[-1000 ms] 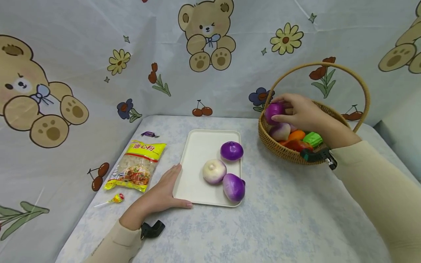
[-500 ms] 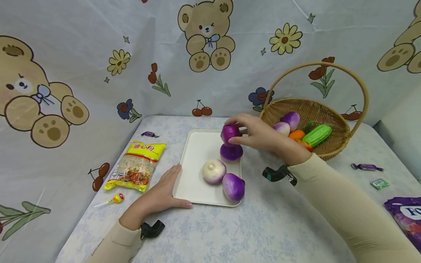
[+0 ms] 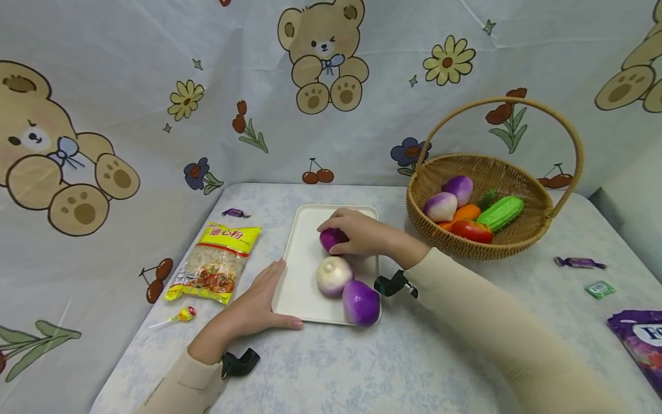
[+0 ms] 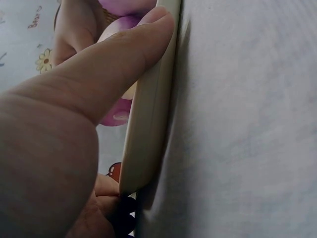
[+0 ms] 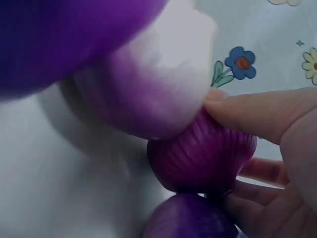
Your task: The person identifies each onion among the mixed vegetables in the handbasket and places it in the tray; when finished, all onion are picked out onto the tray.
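The right hand (image 3: pixel 364 234) has its grip curled over a dark purple onion (image 3: pixel 331 238), thumb on the near side and fingers on the far side, as the right wrist view shows (image 5: pixel 203 158). The onion peeks out at nine o'clock from the palm and sits low over the white tray (image 3: pixel 305 264), in its far half; whether it already touches the tray floor I cannot tell. It is round, so it has no long axis to speak of.

From that grip, a white-and-purple onion (image 3: pixel 334 275) lies at six o'clock, just beside the held one, and a brighter purple onion (image 3: pixel 361 302) lies further on at about five o'clock, against the tray's near right corner. In the right wrist view another purple onion (image 5: pixel 190 218) shows just under the held one.

The left hand (image 3: pixel 253 305) lies at about seven o'clock, flat on the bench (image 3: pixel 414 356), fingers straight and the thumb pressed along the tray's left rim (image 4: pixel 148 134); it pinches nothing. The right hand is the nearer one to all the onions.

The basket (image 3: pixel 517 244) stands well apart at two o'clock.
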`<state>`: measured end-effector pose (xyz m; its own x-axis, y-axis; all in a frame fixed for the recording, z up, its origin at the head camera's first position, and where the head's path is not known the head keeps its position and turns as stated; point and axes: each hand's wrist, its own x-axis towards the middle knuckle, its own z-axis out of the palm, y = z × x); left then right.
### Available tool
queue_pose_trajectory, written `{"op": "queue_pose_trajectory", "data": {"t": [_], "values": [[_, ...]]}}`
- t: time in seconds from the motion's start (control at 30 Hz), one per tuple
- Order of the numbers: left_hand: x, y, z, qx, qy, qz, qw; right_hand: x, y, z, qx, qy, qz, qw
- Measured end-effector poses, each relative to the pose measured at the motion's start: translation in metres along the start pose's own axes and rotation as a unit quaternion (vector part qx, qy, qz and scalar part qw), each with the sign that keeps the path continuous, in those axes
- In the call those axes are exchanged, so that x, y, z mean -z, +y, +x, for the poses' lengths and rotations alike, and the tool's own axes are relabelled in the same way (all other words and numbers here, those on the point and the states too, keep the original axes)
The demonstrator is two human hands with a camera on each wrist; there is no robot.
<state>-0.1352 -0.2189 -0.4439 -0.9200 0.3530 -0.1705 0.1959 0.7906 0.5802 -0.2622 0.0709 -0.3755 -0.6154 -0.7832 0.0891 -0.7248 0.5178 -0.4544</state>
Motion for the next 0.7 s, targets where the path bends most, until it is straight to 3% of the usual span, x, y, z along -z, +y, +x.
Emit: {"op": "queue_pose_trajectory", "data": {"t": [0.3,0.7], "values": [[0.000,-0.001,-0.001,-0.004,0.002,0.001,1.0000,0.002,-0.004,-0.005,0.026,0.006,0.001,1.000],[0.000,-0.001,-0.002,-0.007,0.005,0.005,1.0000,0.038,-0.004,-0.036,0.004,0.052,0.025,0.998]]}}
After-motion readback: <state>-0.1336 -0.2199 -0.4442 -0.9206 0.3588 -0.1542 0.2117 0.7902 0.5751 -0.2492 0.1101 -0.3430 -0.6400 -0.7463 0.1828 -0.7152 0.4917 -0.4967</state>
